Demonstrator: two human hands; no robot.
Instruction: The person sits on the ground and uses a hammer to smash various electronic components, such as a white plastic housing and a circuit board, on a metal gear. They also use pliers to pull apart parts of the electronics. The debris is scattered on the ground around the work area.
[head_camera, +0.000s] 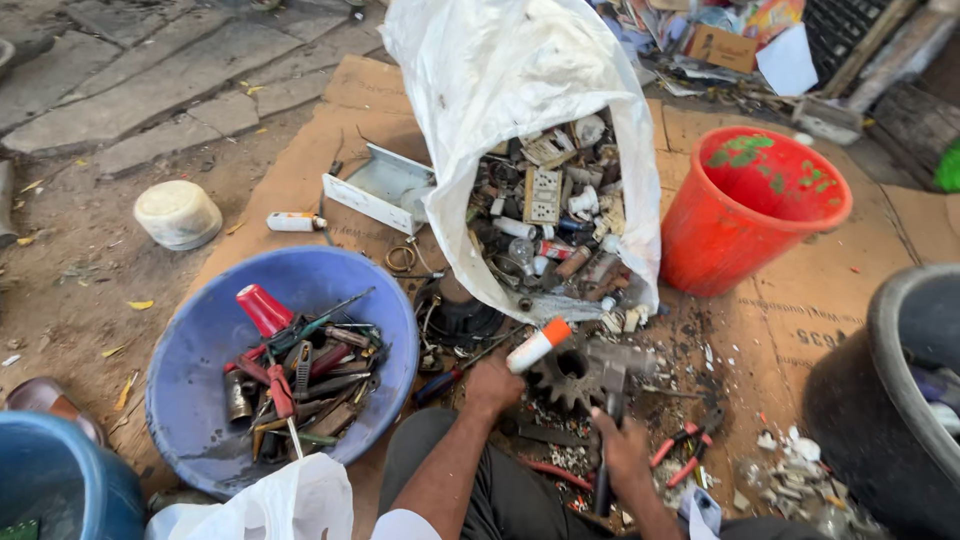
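Head view: a dark tool is gripped by the right hand (622, 452), fingers closed around it; an orange-capped white tube (537, 345) is clasped in the left hand (492, 385). Nearby, the toothed gear (566, 377) could nick knuckles.

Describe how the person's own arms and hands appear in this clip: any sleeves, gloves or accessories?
Both hands are bare, with no gloves: the left hand and the right hand. Both forearms are uncovered, with no watch, bracelet or rings visible. A white short sleeve edge shows at the left upper arm near the bottom of the frame. Dark grey trousers cover the legs below the arms.
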